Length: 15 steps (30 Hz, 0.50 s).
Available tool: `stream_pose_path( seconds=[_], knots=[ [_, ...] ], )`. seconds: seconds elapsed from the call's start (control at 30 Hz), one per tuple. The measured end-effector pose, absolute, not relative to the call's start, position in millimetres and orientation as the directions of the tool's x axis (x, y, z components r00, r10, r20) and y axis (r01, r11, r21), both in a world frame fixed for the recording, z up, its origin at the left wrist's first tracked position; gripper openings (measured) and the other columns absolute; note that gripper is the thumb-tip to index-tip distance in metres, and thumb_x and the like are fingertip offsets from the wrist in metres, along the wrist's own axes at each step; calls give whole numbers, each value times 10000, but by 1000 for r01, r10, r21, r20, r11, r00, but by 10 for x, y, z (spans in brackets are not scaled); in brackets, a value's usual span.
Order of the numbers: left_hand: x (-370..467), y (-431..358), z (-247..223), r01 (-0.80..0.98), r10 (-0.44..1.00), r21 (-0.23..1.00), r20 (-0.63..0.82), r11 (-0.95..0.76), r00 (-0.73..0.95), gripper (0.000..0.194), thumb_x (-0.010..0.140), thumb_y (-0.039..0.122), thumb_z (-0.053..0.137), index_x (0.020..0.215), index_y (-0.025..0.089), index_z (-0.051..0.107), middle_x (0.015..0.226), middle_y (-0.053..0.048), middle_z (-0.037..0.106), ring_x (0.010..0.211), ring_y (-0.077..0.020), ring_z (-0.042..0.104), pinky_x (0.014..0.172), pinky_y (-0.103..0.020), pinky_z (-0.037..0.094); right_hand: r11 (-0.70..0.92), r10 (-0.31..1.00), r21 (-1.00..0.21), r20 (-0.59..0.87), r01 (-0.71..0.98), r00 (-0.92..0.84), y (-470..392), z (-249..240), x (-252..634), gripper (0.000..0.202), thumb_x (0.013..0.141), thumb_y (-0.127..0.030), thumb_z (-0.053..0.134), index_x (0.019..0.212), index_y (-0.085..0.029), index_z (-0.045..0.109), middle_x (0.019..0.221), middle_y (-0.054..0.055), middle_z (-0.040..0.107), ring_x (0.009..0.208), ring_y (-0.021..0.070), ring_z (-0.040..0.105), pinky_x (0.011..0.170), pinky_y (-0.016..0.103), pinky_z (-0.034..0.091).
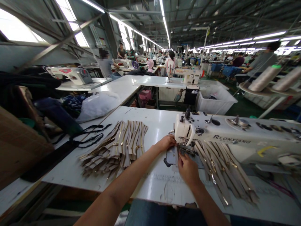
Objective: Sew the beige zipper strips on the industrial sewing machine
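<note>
A white sewing machine (pixel 185 128) stands on the white table, and both my hands are at its needle area. My left hand (pixel 167 142) is closed at the left of the presser foot, with fingers curled at the far part of a beige zipper (pixel 176 153). On the near side, my right hand (pixel 188 168) pinches the same zipper close to the foot. The machine head and my fingers hide most of it. To the left lies a fanned pile of beige zippers with gold teeth (pixel 124 141). More zippers (pixel 218 166) lie right of the needle, beneath the machine arm.
Black straps (pixel 91 135) and a white plastic bag (pixel 100 105) lie at the left, beside a cardboard box (pixel 21 138). Behind the machine stands a white bin (pixel 216 97). Thread cones (pixel 264 78) rise at the right. Several people sit at other machines farther back.
</note>
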State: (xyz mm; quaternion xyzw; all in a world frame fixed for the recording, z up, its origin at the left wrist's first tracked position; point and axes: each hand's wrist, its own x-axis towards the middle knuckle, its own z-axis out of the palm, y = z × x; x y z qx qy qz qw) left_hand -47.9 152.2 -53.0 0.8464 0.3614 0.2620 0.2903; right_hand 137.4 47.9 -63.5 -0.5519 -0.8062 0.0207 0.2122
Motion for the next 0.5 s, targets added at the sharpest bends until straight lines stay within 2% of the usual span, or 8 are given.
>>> stream_pose_path(
  seconds=[0.5],
  knots=[
    [-473,1520,-553,422,754,691,277,-587,596,169,848,183,595,758,130,728,886,-90,690,893,-223,602,871,-350,464,382,898,-234,324,894,-299,470,-621,1358,353,898,-170,422,1162,-136,654,978,127,673,720,190,659,617,243,498]
  ],
)
